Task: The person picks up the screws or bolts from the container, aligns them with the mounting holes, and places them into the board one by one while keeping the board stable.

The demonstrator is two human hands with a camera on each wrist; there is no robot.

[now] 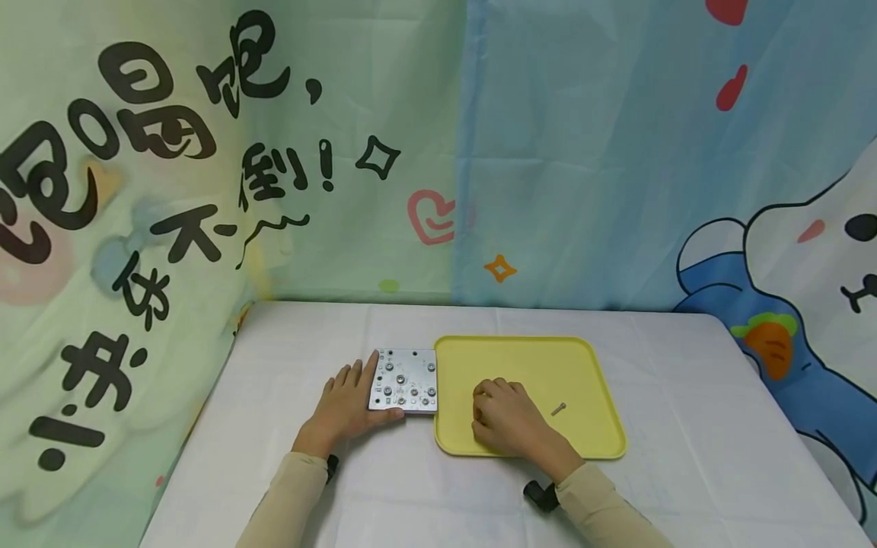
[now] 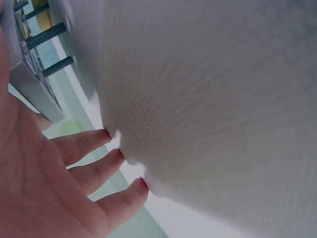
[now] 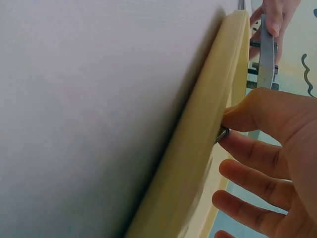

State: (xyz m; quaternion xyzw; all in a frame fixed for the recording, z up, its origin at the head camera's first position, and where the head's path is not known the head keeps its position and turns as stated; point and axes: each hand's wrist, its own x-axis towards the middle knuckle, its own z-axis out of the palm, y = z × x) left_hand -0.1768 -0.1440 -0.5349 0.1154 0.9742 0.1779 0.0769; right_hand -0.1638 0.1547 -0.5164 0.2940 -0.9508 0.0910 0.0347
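A square metal plate [image 1: 404,380] with several screws in it lies on the white table just left of a yellow tray [image 1: 548,358]. My left hand [image 1: 351,402] lies flat against the plate's left edge, thumb along its near edge. In the left wrist view the left hand [image 2: 74,173] has straight fingers [image 2: 106,161] pressing the cloth, and the plate [image 2: 29,84] stands raised on bolts. My right hand [image 1: 488,412] rests inside the tray with its fingers curled. In the right wrist view the right hand [image 3: 225,130] pinches a small screw [image 3: 221,134] between thumb and forefinger against the tray [image 3: 208,119].
A second loose screw [image 1: 558,409] lies in the tray right of my right hand. The white tablecloth [image 1: 685,426] covers the table. A printed cartoon curtain [image 1: 548,152] hangs close behind and along the left side.
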